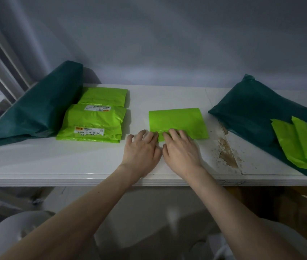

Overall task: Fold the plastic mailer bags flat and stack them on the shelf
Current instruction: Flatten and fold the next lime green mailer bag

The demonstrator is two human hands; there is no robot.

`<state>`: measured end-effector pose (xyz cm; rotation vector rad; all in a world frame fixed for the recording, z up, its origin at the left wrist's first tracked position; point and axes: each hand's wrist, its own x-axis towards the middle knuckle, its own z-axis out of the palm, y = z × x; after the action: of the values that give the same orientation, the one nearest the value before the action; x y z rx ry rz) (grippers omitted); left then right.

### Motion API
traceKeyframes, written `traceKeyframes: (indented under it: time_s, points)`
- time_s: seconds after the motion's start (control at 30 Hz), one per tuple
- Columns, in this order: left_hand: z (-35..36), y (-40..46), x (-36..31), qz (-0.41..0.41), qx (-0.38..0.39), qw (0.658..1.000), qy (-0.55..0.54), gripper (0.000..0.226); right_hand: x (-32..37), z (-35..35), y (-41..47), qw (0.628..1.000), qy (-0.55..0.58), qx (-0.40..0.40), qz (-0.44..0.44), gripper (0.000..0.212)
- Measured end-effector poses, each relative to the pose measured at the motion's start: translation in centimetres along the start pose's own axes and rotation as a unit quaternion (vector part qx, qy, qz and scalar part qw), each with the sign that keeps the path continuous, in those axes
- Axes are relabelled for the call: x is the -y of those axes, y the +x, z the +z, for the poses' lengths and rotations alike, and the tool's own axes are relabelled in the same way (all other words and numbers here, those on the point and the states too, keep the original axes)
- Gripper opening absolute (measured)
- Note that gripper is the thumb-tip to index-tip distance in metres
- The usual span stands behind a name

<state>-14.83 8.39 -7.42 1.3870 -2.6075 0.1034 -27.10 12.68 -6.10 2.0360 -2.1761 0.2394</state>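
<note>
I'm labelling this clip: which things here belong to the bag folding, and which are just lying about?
Job:
- light green mailer under left hand and right hand
- folded green stacks
- unfolded green mailers
- white shelf

Lying about:
- dark green bags

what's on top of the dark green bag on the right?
Two or three loose light green mailers lie on the dark green bag, running out of frame. Whatever sits beneath them is covered.
</note>
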Motion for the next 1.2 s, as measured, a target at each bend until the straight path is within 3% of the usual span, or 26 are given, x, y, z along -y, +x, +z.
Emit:
traceKeyframes:
  time_s: [0.23, 0.47, 0.67, 0.97, 1.2]
  points:
    - [0.1, 0.6, 0.1, -0.020, -0.016, 1.000, 0.010, 0.050, -2.0, -1.1, -0.1, 0.999, -0.019, 0.038, 0.033, 0.034]
    - [-0.4, 1.1, 0.2, -0.010, 0.020, 0.999, -0.028, 0.080, -2.8, -1.3, -0.1, 0.998, -0.011, 0.058, 0.034, 0.043]
    - [-0.3, 1.8, -1.2, 0.061, 0.004, 0.997, -0.050, 0.063, -1.9, -0.8, 0.2, 0.998, 0.015, 0.053, 0.026, 0.048]
    - [0.3, 1.7, -1.7, 0.041, -0.002, 0.998, -0.046, 0.052, -2.2, -1.5, 0.2, 0.998, 0.024, 0.055, 0.030, 0.039]
    - [0.0, 1.6, -2.0, 0.034, 0.032, 0.998, -0.040, 0.073, -2.6, -2.1, 0.1, 0.995, 0.027, 0.074, 0.056, 0.041]
